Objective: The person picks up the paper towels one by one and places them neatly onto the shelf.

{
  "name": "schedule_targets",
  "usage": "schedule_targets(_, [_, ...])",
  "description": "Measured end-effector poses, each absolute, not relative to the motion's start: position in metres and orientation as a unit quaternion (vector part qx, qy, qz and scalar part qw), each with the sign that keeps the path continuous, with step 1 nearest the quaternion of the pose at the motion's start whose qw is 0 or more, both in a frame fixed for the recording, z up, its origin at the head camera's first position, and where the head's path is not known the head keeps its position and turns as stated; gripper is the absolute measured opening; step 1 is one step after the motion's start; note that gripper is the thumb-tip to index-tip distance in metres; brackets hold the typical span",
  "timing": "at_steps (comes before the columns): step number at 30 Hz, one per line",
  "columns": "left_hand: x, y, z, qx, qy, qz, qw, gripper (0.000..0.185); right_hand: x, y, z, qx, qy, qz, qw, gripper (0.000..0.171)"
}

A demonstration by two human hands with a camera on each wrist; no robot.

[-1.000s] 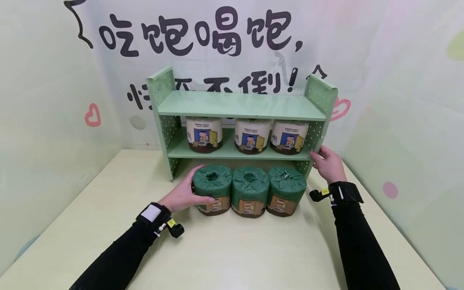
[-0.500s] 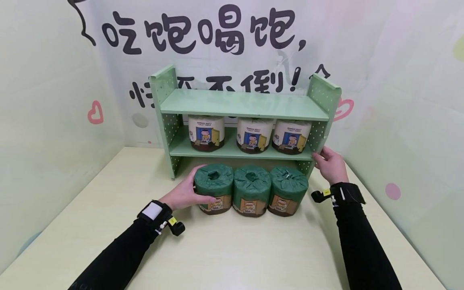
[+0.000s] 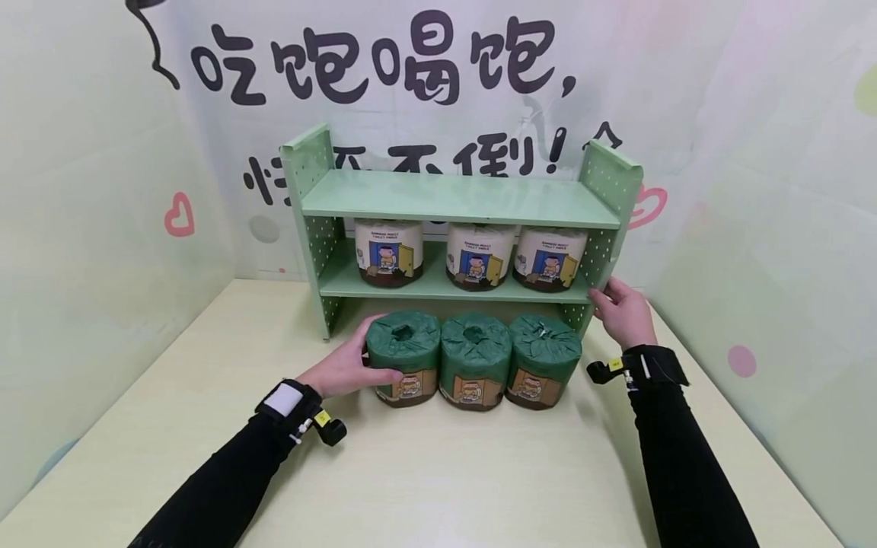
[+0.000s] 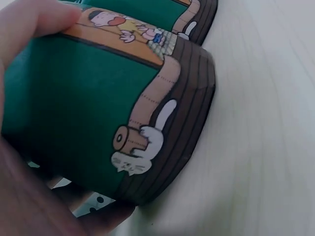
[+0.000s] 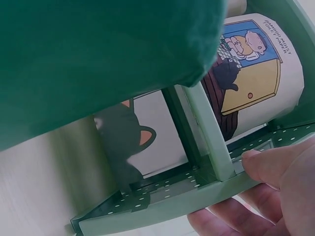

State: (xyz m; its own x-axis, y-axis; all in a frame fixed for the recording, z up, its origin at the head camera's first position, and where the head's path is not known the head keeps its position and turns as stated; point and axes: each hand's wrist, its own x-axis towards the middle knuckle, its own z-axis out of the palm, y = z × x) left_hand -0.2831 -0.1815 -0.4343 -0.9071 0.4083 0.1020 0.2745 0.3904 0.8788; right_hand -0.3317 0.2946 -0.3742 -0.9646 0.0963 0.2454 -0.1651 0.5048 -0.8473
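Green paper wrapping covers the three toilet rolls standing in a row on the pale wooden tabletop (image 3: 445,472), just in front of the mint-green perforated metal shelf unit (image 3: 459,199). I note the leftmost green-wrapped toilet roll (image 3: 403,358) sits at the left end of that row, touching the middle green-wrapped roll (image 3: 475,361); the right green-wrapped roll (image 3: 544,359) closes the row. My left hand (image 3: 345,367) grips the leftmost roll from its outer side: the thumb curls across the front, the fingers wrap behind it. In the left wrist view the palm lies against the roll's green side, and the roll's brown printed base rests on the table.

My right hand (image 3: 622,310) holds the shelf unit's right side panel at the level of the lower shelf. The right wrist view shows the thumb on the panel's edge with fingers curled under it.

On the lower shelf stand three white-wrapped toilet rolls with cartoon prints (image 3: 475,256), side by side, upright. The upper shelf board carries nothing I can record. Behind the unit hangs a white backdrop with large black characters (image 3: 373,65).
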Motion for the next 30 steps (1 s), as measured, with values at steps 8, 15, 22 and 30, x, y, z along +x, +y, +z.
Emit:
schedule_targets(8, [-0.283, -0.183, -0.432, 0.200, 0.840, 0.501, 0.055, 0.106, -0.332, 0.294, -0.374, 0.015, -0.858, 0.495, 0.134, 0.057])
schedule_targets(15, [-0.283, -0.191, -0.428, 0.214, 0.836, 0.503, 0.042, 0.104, -0.331, 0.294, -0.373, 0.016, -0.859, 0.493, 0.136, 0.057])
schedule_targets(22, [-0.282, -0.195, -0.419, 0.201, 0.815, 0.542, 0.043, 0.105, -0.332, 0.295, -0.374, 0.018, -0.863, 0.486, 0.138, 0.057])
schedule_targets(30, [-0.277, -0.206, -0.395, 0.213, 0.798, 0.564, 0.021, 0.090, -0.333, 0.293, -0.376, 0.017, -0.863, 0.485, 0.144, 0.055])
